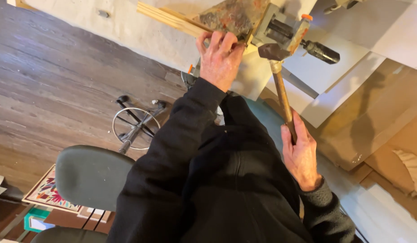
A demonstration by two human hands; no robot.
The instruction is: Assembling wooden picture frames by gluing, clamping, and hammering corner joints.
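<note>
Hammer (280,76) is gripped by the right hand (300,155) at the lower part of its wooden handle; its metal head rests just beside a grey corner clamp (280,29). Left hand (219,56) is pressed flat, fingers curled, on a wooden frame strip (170,19) w/ a painted board (231,14), on the worktop (136,31).
</note>
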